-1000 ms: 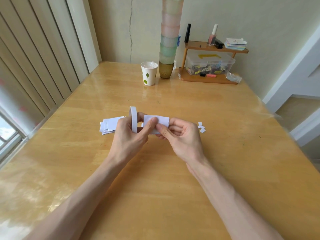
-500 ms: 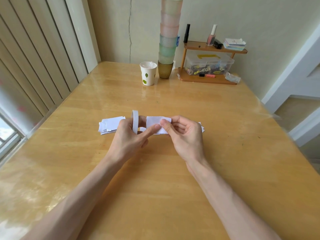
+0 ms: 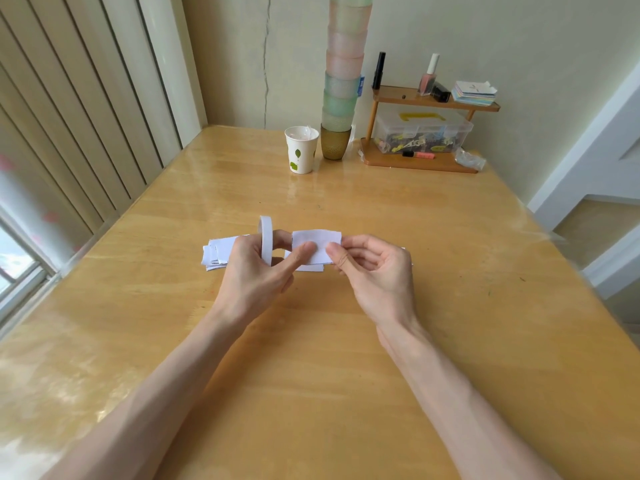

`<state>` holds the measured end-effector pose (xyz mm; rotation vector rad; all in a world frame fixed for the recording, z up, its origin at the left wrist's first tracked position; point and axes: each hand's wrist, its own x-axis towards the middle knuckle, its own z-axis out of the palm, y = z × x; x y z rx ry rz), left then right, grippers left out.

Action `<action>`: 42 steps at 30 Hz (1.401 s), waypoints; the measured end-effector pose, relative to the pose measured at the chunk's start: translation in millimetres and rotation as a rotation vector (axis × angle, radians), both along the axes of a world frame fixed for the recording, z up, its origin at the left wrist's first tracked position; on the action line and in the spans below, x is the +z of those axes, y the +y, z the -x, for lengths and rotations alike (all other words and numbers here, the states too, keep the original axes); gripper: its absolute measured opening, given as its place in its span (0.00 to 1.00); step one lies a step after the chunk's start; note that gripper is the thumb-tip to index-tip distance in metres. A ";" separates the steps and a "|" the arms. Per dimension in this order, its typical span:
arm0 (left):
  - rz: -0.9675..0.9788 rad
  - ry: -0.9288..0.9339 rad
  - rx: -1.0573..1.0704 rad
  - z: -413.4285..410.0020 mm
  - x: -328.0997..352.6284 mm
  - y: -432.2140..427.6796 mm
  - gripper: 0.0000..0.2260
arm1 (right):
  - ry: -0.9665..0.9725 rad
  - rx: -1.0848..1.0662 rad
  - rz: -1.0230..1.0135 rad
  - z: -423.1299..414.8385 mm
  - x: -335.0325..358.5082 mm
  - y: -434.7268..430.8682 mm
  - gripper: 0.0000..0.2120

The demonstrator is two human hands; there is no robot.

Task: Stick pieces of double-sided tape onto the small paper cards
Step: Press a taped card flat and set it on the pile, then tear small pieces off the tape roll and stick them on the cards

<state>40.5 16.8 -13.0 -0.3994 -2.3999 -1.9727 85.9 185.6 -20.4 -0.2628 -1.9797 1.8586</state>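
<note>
A small white paper card (image 3: 317, 241) is held above the table between both hands. My left hand (image 3: 256, 271) carries the white roll of double-sided tape (image 3: 266, 237) looped over its fingers, and its thumb presses on the card's left part. My right hand (image 3: 372, 271) pinches the card's right edge with thumb and forefinger. A stack of white paper cards (image 3: 220, 252) lies on the table just left of my left hand. More white paper shows under the held card, partly hidden by the hands.
The wooden table (image 3: 346, 341) has a paper cup (image 3: 301, 149) and a tall stack of coloured cups (image 3: 341, 81) at the far edge. A small wooden shelf (image 3: 420, 159) with a clear box and bottles stands at the back right.
The card is now held flatter and a bit higher. My right hand slid to the card's right edge, covering the small scraps once visible on the table to its right.
</note>
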 end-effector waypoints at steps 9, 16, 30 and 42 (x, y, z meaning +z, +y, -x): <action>-0.174 0.088 0.191 20.3 9.8 -27.9 0.07 | -0.034 -0.090 0.005 18.1 -0.6 13.4 0.03; 0.001 0.159 0.070 37.4 11.2 -65.6 0.04 | -0.165 0.057 -0.130 55.4 -0.7 -37.6 0.02; -0.029 0.186 0.039 40.6 8.4 -68.2 0.05 | -0.062 -0.064 -0.441 79.6 -0.9 -71.3 0.04; 0.228 0.190 -0.548 -0.5 8.2 -19.3 0.13 | -0.091 0.492 -0.128 11.5 33.5 -11.8 0.12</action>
